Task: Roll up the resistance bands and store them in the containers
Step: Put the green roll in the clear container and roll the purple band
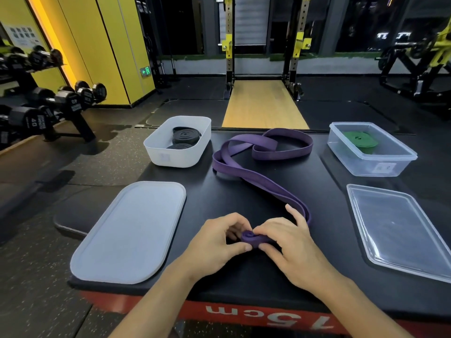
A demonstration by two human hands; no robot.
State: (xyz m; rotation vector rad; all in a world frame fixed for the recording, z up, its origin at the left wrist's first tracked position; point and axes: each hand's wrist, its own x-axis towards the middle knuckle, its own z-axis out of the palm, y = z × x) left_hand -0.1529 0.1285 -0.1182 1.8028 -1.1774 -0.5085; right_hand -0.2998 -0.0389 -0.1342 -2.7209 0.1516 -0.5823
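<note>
Near the front edge of the worktop, at its middle, I see the purple band with its near end wound into a small tight coil. My left hand pinches the coil from the left between thumb and curled fingers. My right hand grips it from the right, thumb on the roll. The rest of the band is flat, matte rubber. It runs doubled away toward the back edge and lies there in loose, overlapping loops.

At the back left corner stands a white container, opaque with rounded corners, holding black rolled bands. Its white lid lies flat by the front left corner. At the back right corner a clear container holds a green band, coiled. The clear lid lies in front of it along the right edge.

The worktop is a black, padded, slightly grained pad on a red base printed "15cm". Around it is speckled dark gym flooring. A rack of black dumbbells stands on the left by yellow wall panels. A yellow-and-black squat rack rises over a wooden platform behind.
</note>
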